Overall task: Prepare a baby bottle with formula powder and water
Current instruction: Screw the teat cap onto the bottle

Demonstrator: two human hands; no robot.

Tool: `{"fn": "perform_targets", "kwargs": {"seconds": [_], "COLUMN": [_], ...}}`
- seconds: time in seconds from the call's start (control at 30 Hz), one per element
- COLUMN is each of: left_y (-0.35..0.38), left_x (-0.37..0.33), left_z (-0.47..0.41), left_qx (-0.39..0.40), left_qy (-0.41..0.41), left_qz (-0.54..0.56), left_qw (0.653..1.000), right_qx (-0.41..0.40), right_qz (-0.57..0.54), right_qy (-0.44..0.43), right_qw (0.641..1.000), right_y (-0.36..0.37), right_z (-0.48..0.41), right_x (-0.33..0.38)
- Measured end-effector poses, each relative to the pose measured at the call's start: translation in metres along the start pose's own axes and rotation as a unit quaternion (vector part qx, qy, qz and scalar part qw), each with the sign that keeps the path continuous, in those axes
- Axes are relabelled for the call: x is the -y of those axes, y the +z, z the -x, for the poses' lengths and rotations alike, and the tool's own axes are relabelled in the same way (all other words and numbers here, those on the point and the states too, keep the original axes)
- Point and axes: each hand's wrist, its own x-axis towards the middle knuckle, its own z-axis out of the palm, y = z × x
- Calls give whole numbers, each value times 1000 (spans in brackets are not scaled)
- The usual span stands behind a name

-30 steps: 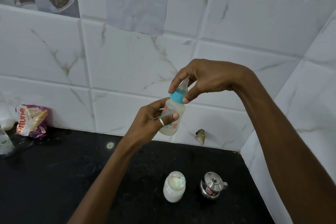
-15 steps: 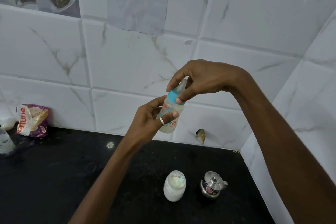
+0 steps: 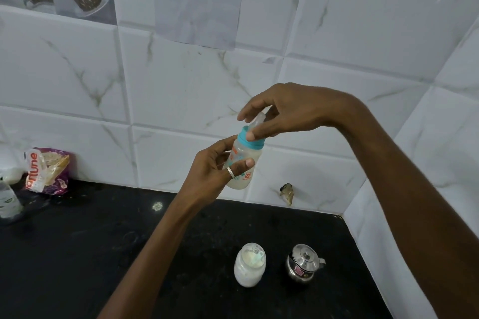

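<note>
Baby bottle (image 3: 243,163) held up off the counter, tilted slightly, body wrapped by the left hand (image 3: 212,173), thumb clamped across the printed front. Blue collar (image 3: 251,140) seated on the neck, clear teat (image 3: 258,120) poking up between the right hand (image 3: 287,111) fingers; thumb pressing the collar's near edge, other fingers spread loosely above, not closed. Pale cloudy liquid pooled low inside, below the left thumb. Judged from that: powder and water likely in, cap on, tightening or shaking probably left. Directly beneath the hands, an open powder jar (image 3: 250,264) and a small lidded steel pot (image 3: 304,263) close together on the black counter (image 3: 77,254). Plenty of bare counter left of the left wrist; tiled corner wall (image 3: 414,189) close behind the right forearm.
</note>
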Motion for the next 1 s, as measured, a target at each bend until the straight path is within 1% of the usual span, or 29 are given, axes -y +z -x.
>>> {"fn": "perform_targets", "kwargs": {"seconds": [0.07, 0.13, 0.3, 0.37, 0.5, 0.57, 0.63, 0.7, 0.83, 0.9, 1.0], "left_y": [0, 1, 4, 5, 6, 6, 5, 3, 2, 3, 5], "left_x": [-1, -3, -3, -2, 0, 0, 1, 1, 2, 2, 2], "left_z": [0, 0, 1, 1, 2, 1, 1, 1, 0, -1, -1], "left_qx": [0, 1, 1, -6, -17, -13, -10, -11, -15, -14, -13], "left_qy": [1, 1, -3, 1, 11, 9, 9, 9, 11, 14, 12], "left_qz": [0, 2, 4, 6, -3, -4, -8, -9, -10, -9, -3], "left_qw": [1000, 1000, 1000, 1000, 1000, 1000, 1000, 1000, 1000, 1000, 1000], "right_qx": [32, 43, 21, -2, -51, -66, -68, -51, 29, 25, -11], "right_qz": [-10, -3, 21, 35, 56, 91, 100, 87, 34, 32, 46], "right_qy": [-34, -49, -49, -33, 29, 55, 64, 45, -39, -52, -44], "right_qw": [999, 998, 998, 999, 997, 992, 991, 994, 998, 998, 998], "right_y": [-6, -6, -1, 2, 14, 20, 19, 11, -1, 2, 6], "right_z": [3, 2, 0, 0, -6, -10, -10, -6, 3, 3, 1], "right_x": [-2, -3, -3, -1, 2, 2, 2, 1, -2, -4, -5]}}
